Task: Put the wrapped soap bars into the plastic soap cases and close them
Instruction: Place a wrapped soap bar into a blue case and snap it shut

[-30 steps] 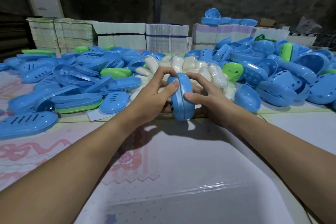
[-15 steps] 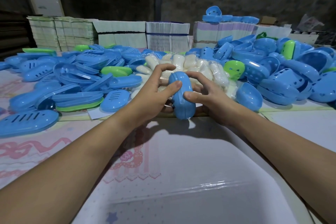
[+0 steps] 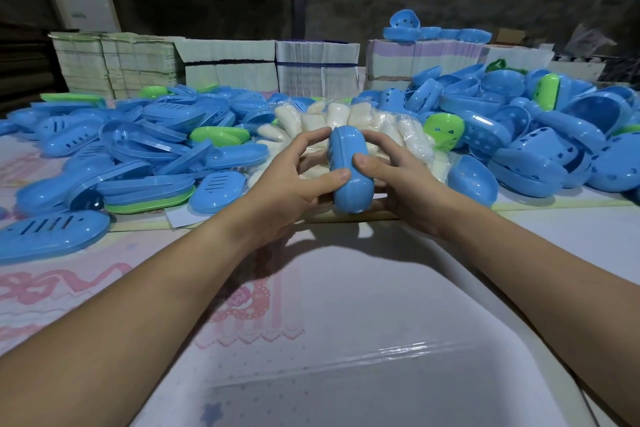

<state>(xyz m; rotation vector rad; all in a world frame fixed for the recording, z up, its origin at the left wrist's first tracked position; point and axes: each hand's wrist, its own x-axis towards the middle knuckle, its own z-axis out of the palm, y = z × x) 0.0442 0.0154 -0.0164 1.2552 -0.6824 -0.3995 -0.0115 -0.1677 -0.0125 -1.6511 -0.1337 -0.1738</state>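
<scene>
We see two bare hands clasp a closed blue case point(image 3: 350, 174) on its edge, just above the desk point(image 3: 346, 288) and in front of a heap of wrapped soaps point(image 3: 337, 120). The left hand point(image 3: 287, 184) grips the case's left face: its thumb lies across the near part of the shell, and its fingers point(image 3: 311, 135) curl over the far top end. The right hand point(image 3: 403, 180) mirrors it, thumb pressed to the right face, fingers hooked round the far end. Both sets of fingers are bent and close together, not spread, and they squeeze the shell between them. The two halves meet with no gap that we can make out.

Loose blue lids point(image 3: 166, 135) with slots lie piled to the left, some green ones among them. Blue perforated bases point(image 3: 540, 149) crowd the right. Bundled stacks of flat cartons point(image 3: 270, 62) line the back of the desk.
</scene>
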